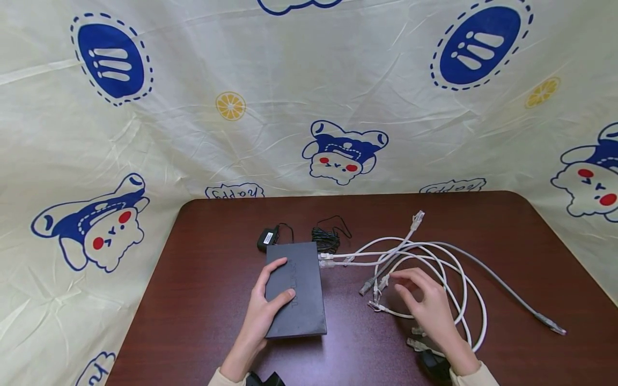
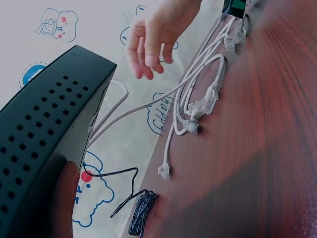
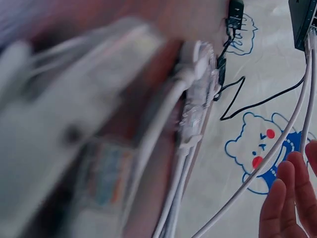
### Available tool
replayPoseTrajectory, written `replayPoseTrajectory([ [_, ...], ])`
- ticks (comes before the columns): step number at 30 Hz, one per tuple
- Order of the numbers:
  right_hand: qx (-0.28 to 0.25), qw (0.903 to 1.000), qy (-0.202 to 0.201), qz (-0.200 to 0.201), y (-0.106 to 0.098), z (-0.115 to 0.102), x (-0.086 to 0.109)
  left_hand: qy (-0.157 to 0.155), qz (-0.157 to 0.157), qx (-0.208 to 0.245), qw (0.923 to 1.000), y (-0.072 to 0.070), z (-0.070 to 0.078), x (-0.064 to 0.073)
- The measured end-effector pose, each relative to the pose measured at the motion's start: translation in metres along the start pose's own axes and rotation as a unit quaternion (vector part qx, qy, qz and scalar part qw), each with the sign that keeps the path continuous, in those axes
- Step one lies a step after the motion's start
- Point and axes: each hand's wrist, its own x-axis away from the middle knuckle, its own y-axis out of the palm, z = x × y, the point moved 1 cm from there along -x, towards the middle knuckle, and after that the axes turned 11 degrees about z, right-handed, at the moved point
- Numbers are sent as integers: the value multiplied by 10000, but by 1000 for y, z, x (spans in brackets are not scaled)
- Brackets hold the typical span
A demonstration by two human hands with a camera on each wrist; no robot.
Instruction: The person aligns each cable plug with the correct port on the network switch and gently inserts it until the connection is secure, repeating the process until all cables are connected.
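A flat black network switch (image 1: 304,289) is held up over the table by my left hand (image 1: 256,316), its thumb and a finger across the top face. Rows of vent holes show on the switch (image 2: 47,114) in the left wrist view. Two white Ethernet cables run into its right side at their plugs (image 1: 326,260). My right hand (image 1: 429,305) hovers over the heap of white Ethernet cables with loosely bent fingers and nothing between them. In the left wrist view, the right hand (image 2: 161,34) hangs above the cables beside a white plug cluster (image 2: 203,105).
Behind the switch lie a black power adapter (image 1: 267,239) and its coiled black cord (image 1: 325,240). A grey cable's plug (image 1: 552,325) reaches out to the right. Another plug (image 1: 418,219) points to the back. A patterned cloth (image 1: 270,150) hangs behind the brown table (image 1: 193,289).
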Motion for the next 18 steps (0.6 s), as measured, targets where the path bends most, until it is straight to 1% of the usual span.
replayPoseTrajectory([
  [3,60,9998,158,-75,-2,2,4,-13,21,-22,10000,0,0,0],
  [9,279,9976,462,-433,-4,8,13,-16,3,-62,10000,-1,0,0],
  [18,362,9966,475,-567,0,13,20,-66,-17,-23,10000,0,0,2],
])
